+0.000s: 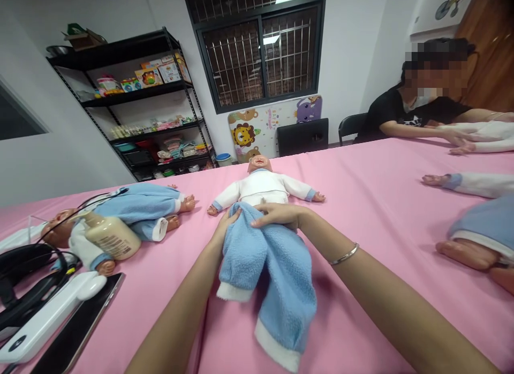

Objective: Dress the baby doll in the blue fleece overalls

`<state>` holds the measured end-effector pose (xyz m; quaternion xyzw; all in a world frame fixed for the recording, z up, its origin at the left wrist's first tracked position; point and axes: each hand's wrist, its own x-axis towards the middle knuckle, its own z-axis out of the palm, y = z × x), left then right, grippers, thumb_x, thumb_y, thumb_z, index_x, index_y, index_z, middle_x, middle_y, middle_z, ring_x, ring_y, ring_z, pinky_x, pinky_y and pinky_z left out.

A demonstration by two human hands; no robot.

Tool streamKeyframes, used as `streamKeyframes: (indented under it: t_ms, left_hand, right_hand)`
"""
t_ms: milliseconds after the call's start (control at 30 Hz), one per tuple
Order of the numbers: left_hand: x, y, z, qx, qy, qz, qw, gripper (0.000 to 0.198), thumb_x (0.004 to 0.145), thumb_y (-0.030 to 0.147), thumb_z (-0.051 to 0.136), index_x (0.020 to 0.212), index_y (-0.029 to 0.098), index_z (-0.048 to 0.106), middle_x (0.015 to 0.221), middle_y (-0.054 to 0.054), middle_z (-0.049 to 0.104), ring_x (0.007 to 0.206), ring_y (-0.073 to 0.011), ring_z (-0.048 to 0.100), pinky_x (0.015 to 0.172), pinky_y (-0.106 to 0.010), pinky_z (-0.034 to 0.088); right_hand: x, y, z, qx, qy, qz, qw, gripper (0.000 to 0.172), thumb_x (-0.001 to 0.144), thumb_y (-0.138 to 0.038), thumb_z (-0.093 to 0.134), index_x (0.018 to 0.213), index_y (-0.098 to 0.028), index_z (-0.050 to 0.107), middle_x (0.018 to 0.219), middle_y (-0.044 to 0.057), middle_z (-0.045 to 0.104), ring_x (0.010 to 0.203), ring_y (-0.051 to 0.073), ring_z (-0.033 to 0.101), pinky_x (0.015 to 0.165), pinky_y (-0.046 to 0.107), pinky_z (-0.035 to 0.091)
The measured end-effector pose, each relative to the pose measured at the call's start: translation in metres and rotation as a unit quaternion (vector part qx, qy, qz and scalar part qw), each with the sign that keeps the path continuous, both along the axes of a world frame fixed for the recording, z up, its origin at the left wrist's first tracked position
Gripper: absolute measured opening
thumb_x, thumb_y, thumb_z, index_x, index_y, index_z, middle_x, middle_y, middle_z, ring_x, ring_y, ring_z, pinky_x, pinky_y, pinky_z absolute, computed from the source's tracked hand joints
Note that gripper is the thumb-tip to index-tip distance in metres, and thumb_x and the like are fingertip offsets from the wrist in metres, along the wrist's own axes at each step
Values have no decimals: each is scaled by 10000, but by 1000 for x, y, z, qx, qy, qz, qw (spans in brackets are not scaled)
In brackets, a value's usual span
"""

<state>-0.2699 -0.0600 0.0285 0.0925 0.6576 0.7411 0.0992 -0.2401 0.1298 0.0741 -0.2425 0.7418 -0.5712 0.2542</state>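
Note:
A baby doll (263,185) in a white top lies on its back in the middle of the pink table (361,176), head away from me. Light blue fleece trousers (273,267) cover its legs. My left hand (225,226) grips the waistband on the left side. My right hand (279,214) pinches the waistband at the doll's belly; a thin bracelet (344,255) sits on that wrist. Both hands are closed on the fabric.
A second doll in blue (136,213) lies at the left with a lotion bottle (110,236) on it. Dark devices and cables (44,299) lie at the left front. More dolls (477,229) lie at the right. Another person (425,109) sits at the far right. Shelves (140,106) stand behind.

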Motion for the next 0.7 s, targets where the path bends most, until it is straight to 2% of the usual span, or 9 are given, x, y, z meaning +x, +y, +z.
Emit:
streamKeyframes:
  t_ms: [100, 167, 267, 333, 367, 433, 533, 600, 700]
  left_hand:
    - [-3, -3, -3, 12, -41, 23, 999, 466, 657, 413, 749, 1031, 172, 611, 1111, -80, 631, 930, -202, 612, 785, -277, 518]
    - [-2, -2, -5, 37, -54, 26, 998, 457, 712, 392, 710, 1101, 187, 586, 1137, -69, 624, 958, -203, 611, 811, -285, 520]
    - [3, 1, -5, 84, -63, 24, 994, 444, 770, 372, 662, 1165, 203, 550, 1119, -60, 634, 959, -183, 618, 845, -282, 515]
    - [4, 3, -6, 93, -58, 26, 994, 441, 771, 380, 660, 1157, 198, 549, 1115, -64, 634, 969, -171, 615, 863, -271, 503]
    - [3, 2, -7, 83, -48, 25, 995, 443, 769, 393, 661, 1148, 194, 550, 1119, -65, 630, 979, -167, 609, 875, -267, 493]
    - [-3, -2, -12, 34, -7, 26, 999, 451, 759, 443, 657, 1116, 186, 557, 1107, -62, 623, 987, -165, 594, 888, -267, 471]
    - [-12, -9, -17, -77, 105, 54, 990, 412, 763, 517, 605, 978, 169, 563, 987, -39, 610, 933, -153, 567, 859, -258, 445]
    - [-14, -12, -16, -169, 184, 78, 965, 355, 801, 518, 541, 887, 174, 529, 855, -12, 582, 842, -139, 549, 793, -245, 433]
    - [-8, -13, -9, -285, 253, 126, 916, 304, 851, 489, 463, 848, 187, 496, 734, 13, 551, 715, -126, 509, 689, -235, 396]
  right_hand:
    - [3, 14, 13, 55, 21, 68, 996, 809, 664, -263, 751, 1390, -195, 400, 1352, 82, 476, 1194, 218, 504, 983, 313, 450]
    - [3, 16, 16, 132, 119, 44, 983, 834, 648, -172, 736, 1405, -200, 387, 1375, 70, 454, 1243, 226, 451, 1026, 308, 401]
    - [0, 8, 10, 250, 264, -106, 926, 735, 697, -65, 610, 1388, -228, 423, 1307, 72, 521, 1189, 250, 493, 991, 337, 398]
    - [-2, -3, 0, 297, 309, -197, 882, 619, 793, -112, 512, 1387, -262, 426, 1233, 94, 572, 1102, 278, 549, 920, 373, 418]
    - [-3, -8, -6, 308, 314, -210, 873, 554, 845, -167, 468, 1388, -269, 422, 1205, 107, 587, 1069, 292, 564, 891, 386, 421]
    - [-5, -17, -16, 311, 302, -179, 883, 512, 886, -238, 430, 1397, -244, 402, 1186, 130, 593, 1046, 307, 568, 872, 390, 419]
    - [-8, -23, -25, 281, 276, -114, 912, 605, 771, -109, 493, 1369, -151, 410, 1187, 137, 587, 1051, 273, 553, 878, 335, 412]
    - [-10, -24, -27, 238, 267, -94, 929, 623, 669, -18, 486, 1286, -105, 479, 1164, 126, 596, 1016, 228, 557, 859, 281, 409]
    - [-13, -23, -27, 207, 258, -120, 936, 440, 622, 0, 466, 1033, -84, 594, 1003, 99, 639, 883, 188, 565, 753, 236, 397]
